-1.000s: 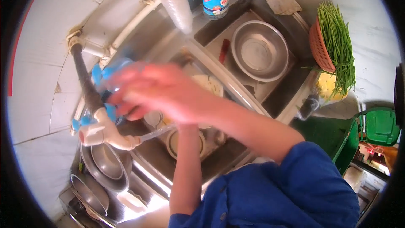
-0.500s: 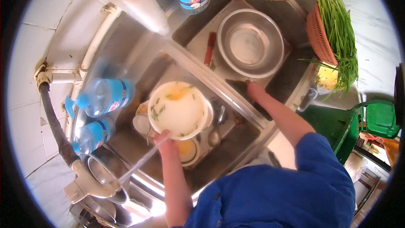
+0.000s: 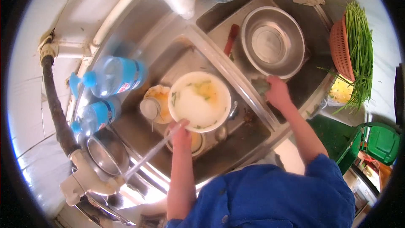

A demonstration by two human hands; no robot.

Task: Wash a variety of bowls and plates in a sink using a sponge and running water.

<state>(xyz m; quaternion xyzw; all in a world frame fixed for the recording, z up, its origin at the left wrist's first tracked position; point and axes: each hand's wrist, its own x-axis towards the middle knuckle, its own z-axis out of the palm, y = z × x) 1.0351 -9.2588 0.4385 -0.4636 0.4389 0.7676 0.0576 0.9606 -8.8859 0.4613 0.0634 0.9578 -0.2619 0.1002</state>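
Note:
My left hand (image 3: 180, 133) is closed on the near rim of a white bowl (image 3: 228, 101) in the left sink basin. Cloudy liquid with yellow bits and green pieces fills the bowl. A clear strand (image 3: 145, 160), water or a hose, runs from the tap (image 3: 97, 185) to my left hand; which one I cannot tell. My right hand (image 3: 278, 93) is closed on a dark grey-green, cloth-like piece (image 3: 260, 86) in the right basin, just below a steel basin (image 3: 253, 38). Beside the bowl are a small cup (image 3: 149, 108) and a yellow-stained dish (image 3: 162, 116).
A metal divider (image 3: 228, 67) separates the two basins. Blue-labelled bottles (image 3: 97, 116) stand along the left wall. A red-handled tool (image 3: 231, 38) lies beside the steel basin. At right are a pink basket (image 3: 340, 44) of green stalks and a green bin (image 3: 337, 131).
The view has shifted. My left hand has moved the bowl rightward, away from the cup, showing more of the stained dish. The bowl's contents have swirled. My right hand still holds the cloth-like piece.

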